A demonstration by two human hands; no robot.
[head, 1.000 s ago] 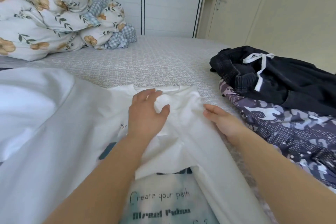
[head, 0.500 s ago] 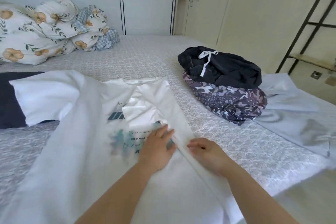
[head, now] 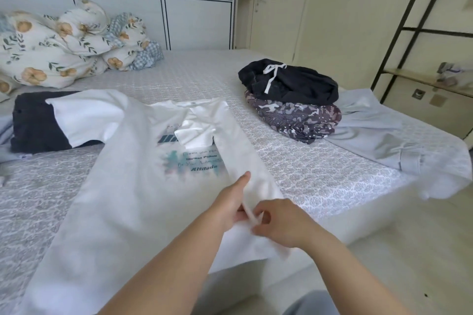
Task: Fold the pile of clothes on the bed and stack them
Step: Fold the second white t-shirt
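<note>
A white printed T-shirt (head: 122, 186) lies face up on the bed, its right side and sleeve folded inward over the print. My left hand (head: 231, 202) lies on the folded edge low on the shirt, fingers extended. My right hand (head: 279, 222) pinches that same folded edge beside it. To the right sits a bundle of black drawstring shorts (head: 289, 82) on top of a camouflage-print garment (head: 294, 117). A pale blue-grey garment (head: 384, 133) is spread at the bed's right corner. A dark garment (head: 35, 123) lies at the left, partly under the shirt's spread sleeve.
The bed (head: 320, 176) has a grey patterned cover; its front edge runs just below my hands. A floral duvet (head: 64, 43) is heaped at the head by white cabinets (head: 179, 2). A black metal shelf frame (head: 409, 28) stands at the right.
Both hands slid down the shirt's folded right edge from the collar area toward the hem. My right hand now pinches the edge. The view pulled back and shifted right.
</note>
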